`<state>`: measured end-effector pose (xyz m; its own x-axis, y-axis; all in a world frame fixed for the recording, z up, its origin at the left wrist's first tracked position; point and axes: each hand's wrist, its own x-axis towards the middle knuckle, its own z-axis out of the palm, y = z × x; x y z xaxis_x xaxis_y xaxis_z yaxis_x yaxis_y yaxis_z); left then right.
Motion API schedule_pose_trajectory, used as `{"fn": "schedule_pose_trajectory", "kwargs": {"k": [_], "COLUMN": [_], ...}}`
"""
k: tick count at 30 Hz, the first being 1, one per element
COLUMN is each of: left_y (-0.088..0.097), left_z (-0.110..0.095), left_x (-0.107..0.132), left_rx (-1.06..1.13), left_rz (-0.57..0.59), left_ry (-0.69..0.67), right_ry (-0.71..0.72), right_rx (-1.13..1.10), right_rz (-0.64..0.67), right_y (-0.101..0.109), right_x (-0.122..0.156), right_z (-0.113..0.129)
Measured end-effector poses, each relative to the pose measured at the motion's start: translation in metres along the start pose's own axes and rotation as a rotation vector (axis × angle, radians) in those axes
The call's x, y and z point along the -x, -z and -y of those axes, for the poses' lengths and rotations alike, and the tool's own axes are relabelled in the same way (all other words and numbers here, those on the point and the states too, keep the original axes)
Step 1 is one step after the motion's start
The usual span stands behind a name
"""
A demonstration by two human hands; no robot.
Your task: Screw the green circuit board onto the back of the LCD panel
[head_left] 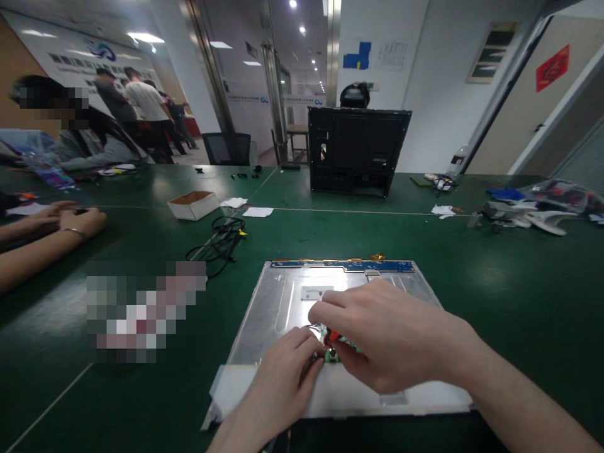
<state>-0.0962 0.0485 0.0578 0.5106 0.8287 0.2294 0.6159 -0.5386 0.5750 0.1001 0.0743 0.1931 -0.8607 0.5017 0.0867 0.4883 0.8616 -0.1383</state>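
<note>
A flat silver metal panel [278, 302] lies on the green table in front of me, with a thin blue circuit strip [344, 265] along its far edge. A small green circuit board [330, 353] sits near the panel's middle, mostly hidden under my fingers. My right hand [382, 333] is curled over it, fingers pinched on a small red and orange tool [331, 337]. My left hand [287, 371] rests on the panel just left of the board, fingertips pressed together against the board's edge.
A black computer case [356, 151] stands at the table's far side. A black cable [219, 242], a small open cardboard box [193, 204] and paper scraps [257, 212] lie beyond the panel. Another person's hands [61, 221] rest at left. Parts clutter the far right [533, 211].
</note>
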Motion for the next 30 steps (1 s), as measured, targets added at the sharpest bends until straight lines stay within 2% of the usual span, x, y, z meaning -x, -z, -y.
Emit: {"fn": "schedule_pose_trajectory", "kwargs": {"k": [30], "left_y": [-0.0004], "left_z": [-0.0001], "left_x": [-0.0014], "left_rx": [0.018], "left_rz": [-0.028], "left_ry": [-0.022], "right_ry": [-0.039], "right_rx": [0.020], "right_rz": [-0.003], "right_y": [-0.0006], "right_x": [-0.0028], "right_z": [0.0000]}}
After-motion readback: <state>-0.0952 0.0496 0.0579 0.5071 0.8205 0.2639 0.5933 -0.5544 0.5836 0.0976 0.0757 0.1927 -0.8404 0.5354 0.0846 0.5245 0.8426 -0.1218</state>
